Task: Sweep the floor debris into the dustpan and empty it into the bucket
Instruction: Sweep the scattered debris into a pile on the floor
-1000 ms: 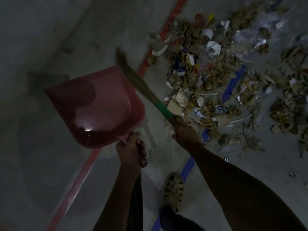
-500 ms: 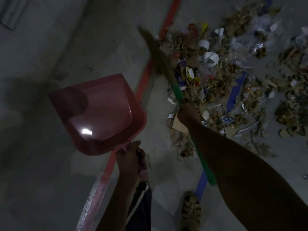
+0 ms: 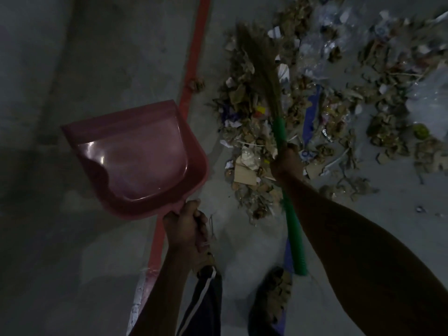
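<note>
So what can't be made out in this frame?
- Bucket: not in the head view at all.
- Dustpan handle: hidden inside the left hand.
- Broom bristles: motion-blurred, so contact with the debris is unclear.
- Debris items: too dark and small to identify.
- Debris extent: cut off by the top and right edges.

The debris (image 3: 327, 98) runs off the top and right edges, dim and blurred.

Pink dustpan (image 3: 135, 156), green-handled tan broom (image 3: 278, 127), red floor stripe (image 3: 194, 69), brown-and-white debris (image 3: 249, 146), grey floor (image 3: 97, 57).
</note>
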Demonstrator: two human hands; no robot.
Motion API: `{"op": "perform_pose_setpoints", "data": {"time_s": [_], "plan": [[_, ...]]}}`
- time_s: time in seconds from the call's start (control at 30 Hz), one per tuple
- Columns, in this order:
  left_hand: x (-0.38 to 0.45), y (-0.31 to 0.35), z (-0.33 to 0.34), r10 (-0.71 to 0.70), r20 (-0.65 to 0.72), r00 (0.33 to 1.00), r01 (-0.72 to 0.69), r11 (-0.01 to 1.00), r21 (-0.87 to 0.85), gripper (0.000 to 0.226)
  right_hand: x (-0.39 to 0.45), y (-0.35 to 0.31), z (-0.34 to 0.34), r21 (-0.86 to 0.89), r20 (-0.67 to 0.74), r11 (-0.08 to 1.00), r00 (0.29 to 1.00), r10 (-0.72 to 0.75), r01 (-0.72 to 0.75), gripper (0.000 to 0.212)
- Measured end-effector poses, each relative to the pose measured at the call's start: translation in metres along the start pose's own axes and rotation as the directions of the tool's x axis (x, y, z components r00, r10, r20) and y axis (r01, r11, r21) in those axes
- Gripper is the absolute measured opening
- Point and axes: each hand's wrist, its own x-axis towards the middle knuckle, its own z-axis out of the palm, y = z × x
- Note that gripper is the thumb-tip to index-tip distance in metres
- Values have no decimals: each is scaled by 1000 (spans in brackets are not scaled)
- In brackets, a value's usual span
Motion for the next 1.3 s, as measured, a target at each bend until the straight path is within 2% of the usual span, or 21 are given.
{"op": "perform_pose_setpoints", "data": {"time_s": [0.1,0.27,0.33,0.43,0.5,0.57,0.67,0.73,0.87,0.97,1.1,1.3], "plan": [[-8,-10,0,18,1,1000,-18,999,35,36,-19,30,-6,-66,-53,989,989,-138,134,64],[-22,-25,-4,-1,15,1000,0,999,36,36,-73,69,0,-140,-102,946,946,-308,293,65],[-30,-28,-7,-6,28,1000,5,999,36,37,-97,82,6,-114,-64,918,920,-388,379,67],[-41,-29,-11,-4,29,1000,3,999,43,38,-128,99,21,-91,71,891,895,-441,446,65],[-47,-30,-14,3,39,999,-5,999,40,37,-144,107,30,-85,170,900,896,-410,428,60],[-52,-31,-17,8,46,999,-11,998,64,37,-157,113,34,-128,242,935,925,-294,331,57],[-59,-36,-23,-1,52,999,-5,994,109,36,-176,124,33,-117,211,981,969,-125,152,55],[-61,-38,-25,-35,75,997,22,985,169,34,-185,133,30,-128,143,979,980,-139,158,59],[-62,-37,-31,-131,168,977,81,957,278,35,-194,143,20,-114,97,945,950,-296,306,61],[-58,-28,-30,-240,312,919,147,945,293,38,-208,144,20,-72,61,947,949,-310,314,58],[-48,-1,-26,-331,461,823,200,929,311,42,-231,128,31,-35,31,966,966,-257,258,58],[-27,31,-28,-394,560,729,85,864,497,41,-253,94,71,19,3,991,992,-129,129,63]]}}
